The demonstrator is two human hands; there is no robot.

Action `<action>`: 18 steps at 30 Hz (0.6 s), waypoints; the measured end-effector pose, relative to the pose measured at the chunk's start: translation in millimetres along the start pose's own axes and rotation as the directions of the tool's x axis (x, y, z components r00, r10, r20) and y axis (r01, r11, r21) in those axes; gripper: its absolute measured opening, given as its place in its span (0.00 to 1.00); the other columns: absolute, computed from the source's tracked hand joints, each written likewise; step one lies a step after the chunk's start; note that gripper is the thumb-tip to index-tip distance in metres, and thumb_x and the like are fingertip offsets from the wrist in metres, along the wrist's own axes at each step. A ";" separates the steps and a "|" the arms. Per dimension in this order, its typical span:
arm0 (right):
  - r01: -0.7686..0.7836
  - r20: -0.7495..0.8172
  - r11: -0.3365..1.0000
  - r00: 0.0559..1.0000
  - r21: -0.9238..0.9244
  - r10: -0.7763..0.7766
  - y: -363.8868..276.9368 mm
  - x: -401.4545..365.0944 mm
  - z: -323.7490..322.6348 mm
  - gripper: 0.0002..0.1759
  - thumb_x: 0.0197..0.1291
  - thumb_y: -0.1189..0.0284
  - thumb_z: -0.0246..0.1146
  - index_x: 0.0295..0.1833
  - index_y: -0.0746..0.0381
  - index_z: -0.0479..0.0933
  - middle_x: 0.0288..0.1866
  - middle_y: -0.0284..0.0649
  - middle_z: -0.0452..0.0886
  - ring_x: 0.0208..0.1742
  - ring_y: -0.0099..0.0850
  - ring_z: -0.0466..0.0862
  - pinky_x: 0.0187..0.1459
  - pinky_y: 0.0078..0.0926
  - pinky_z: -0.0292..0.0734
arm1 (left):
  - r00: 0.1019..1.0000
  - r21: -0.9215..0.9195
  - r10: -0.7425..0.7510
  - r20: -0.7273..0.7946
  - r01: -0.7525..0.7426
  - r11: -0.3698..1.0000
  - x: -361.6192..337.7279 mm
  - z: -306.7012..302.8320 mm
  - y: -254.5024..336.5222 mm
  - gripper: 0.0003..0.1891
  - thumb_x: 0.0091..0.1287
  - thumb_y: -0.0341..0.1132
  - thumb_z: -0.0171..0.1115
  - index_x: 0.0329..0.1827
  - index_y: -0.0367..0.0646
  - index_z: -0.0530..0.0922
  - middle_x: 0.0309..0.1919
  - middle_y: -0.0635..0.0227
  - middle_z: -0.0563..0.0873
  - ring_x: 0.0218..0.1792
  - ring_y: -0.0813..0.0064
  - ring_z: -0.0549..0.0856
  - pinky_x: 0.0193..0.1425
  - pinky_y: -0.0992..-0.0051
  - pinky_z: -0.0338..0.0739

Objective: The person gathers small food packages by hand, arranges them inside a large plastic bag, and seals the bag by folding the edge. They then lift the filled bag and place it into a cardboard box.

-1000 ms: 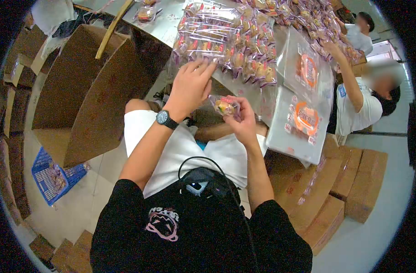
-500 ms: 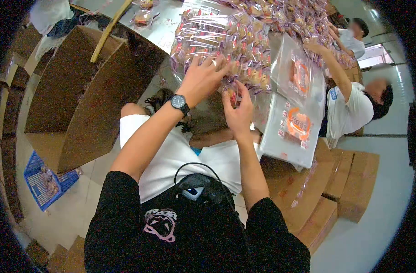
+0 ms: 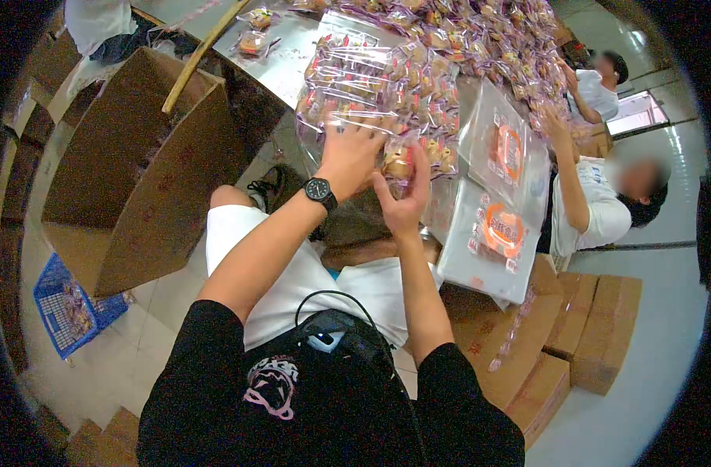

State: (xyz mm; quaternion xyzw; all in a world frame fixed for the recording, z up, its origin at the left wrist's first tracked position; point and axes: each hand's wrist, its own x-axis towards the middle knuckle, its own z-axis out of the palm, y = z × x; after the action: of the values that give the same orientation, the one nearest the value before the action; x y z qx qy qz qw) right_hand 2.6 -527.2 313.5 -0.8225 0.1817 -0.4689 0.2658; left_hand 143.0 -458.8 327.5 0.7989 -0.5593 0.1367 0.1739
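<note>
A large clear plastic bag point(image 3: 347, 74) filled with rows of small wrapped pastries lies at the table's near edge. My left hand point(image 3: 349, 152), with a black watch at the wrist, has its fingers spread at the bag's near end, the tips seemingly beneath the clear film. Beside it, my right hand point(image 3: 406, 204) has thumb and fingers on either side of a wrapped pastry point(image 3: 398, 161) at the bag's near end. To the right lies a stack of flat clear bags point(image 3: 480, 253) with orange print.
More wrapped pastries point(image 3: 488, 35) cover the far table. At left stand a large open carton point(image 3: 168, 156), a wooden stick point(image 3: 203, 50) and a blue basket point(image 3: 59, 311) on the floor. Cartons point(image 3: 596, 327) are stacked at right. Two co-workers point(image 3: 593, 198) sit along the table's right side.
My left fingers have moved from on top of the bag to spread at its near end. My right hand has brought the wrapped pastry up against the bag. The nearer co-worker's arm has shifted.
</note>
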 end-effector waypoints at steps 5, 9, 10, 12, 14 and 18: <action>0.402 0.266 0.899 0.898 -0.174 -0.349 34.1 13.7 -18.7 0.36 0.54 0.72 0.79 0.64 0.58 0.67 0.70 0.51 0.77 0.67 0.53 0.78 0.69 0.46 0.72 | 0.999 0.018 -0.019 -0.042 0.019 1.000 9.8 5.2 1.4 0.30 0.67 0.41 0.61 0.74 0.55 0.73 0.68 0.62 0.78 0.73 0.60 0.72 0.75 0.35 0.55; 0.435 0.345 0.900 0.848 -0.020 -0.402 54.0 38.5 -23.6 0.30 0.52 0.70 0.76 0.60 0.55 0.72 0.66 0.51 0.80 0.62 0.54 0.81 0.63 0.49 0.76 | 0.993 0.008 -0.038 -0.115 0.039 0.999 16.2 18.3 5.6 0.23 0.68 0.39 0.58 0.66 0.51 0.79 0.64 0.62 0.80 0.72 0.58 0.73 0.77 0.41 0.58; 0.466 0.372 0.882 0.834 -0.076 -0.408 52.0 43.1 -26.8 0.30 0.53 0.70 0.76 0.60 0.54 0.72 0.65 0.50 0.81 0.62 0.53 0.82 0.61 0.50 0.77 | 0.991 -0.004 -0.045 -0.125 0.044 0.999 17.5 20.1 6.5 0.22 0.68 0.39 0.58 0.66 0.52 0.79 0.64 0.63 0.80 0.72 0.58 0.73 0.76 0.42 0.59; 0.445 0.360 0.892 0.848 -0.086 -0.388 53.1 45.0 -26.4 0.29 0.53 0.70 0.76 0.61 0.53 0.74 0.65 0.49 0.81 0.61 0.52 0.82 0.61 0.50 0.77 | 0.990 -0.038 -0.053 -0.133 0.049 0.998 18.6 22.9 6.0 0.20 0.68 0.39 0.58 0.63 0.53 0.81 0.63 0.63 0.81 0.71 0.59 0.74 0.75 0.43 0.61; 0.416 0.342 0.898 0.872 -0.143 -0.350 56.4 44.8 -21.2 0.30 0.53 0.70 0.75 0.63 0.52 0.76 0.65 0.49 0.81 0.61 0.51 0.83 0.62 0.49 0.77 | 0.990 -0.083 -0.052 -0.130 0.042 0.996 19.9 25.8 3.4 0.18 0.69 0.39 0.58 0.60 0.54 0.83 0.63 0.63 0.82 0.70 0.59 0.76 0.73 0.44 0.63; 0.387 0.307 0.867 0.906 -0.315 -0.293 58.9 37.9 -9.8 0.33 0.51 0.70 0.75 0.66 0.49 0.78 0.65 0.47 0.81 0.60 0.49 0.83 0.63 0.49 0.77 | 0.992 -0.006 -0.061 -0.111 0.061 0.998 21.1 21.1 -1.1 0.17 0.69 0.39 0.59 0.59 0.56 0.84 0.62 0.62 0.83 0.67 0.59 0.78 0.71 0.45 0.66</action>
State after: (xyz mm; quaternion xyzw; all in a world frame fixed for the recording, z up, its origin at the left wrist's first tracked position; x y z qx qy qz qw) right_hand 9.9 -597.3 307.4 -0.9288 0.0830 -0.3590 0.0397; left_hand 151.7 -485.4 317.1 0.8065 -0.5242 0.1751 0.2098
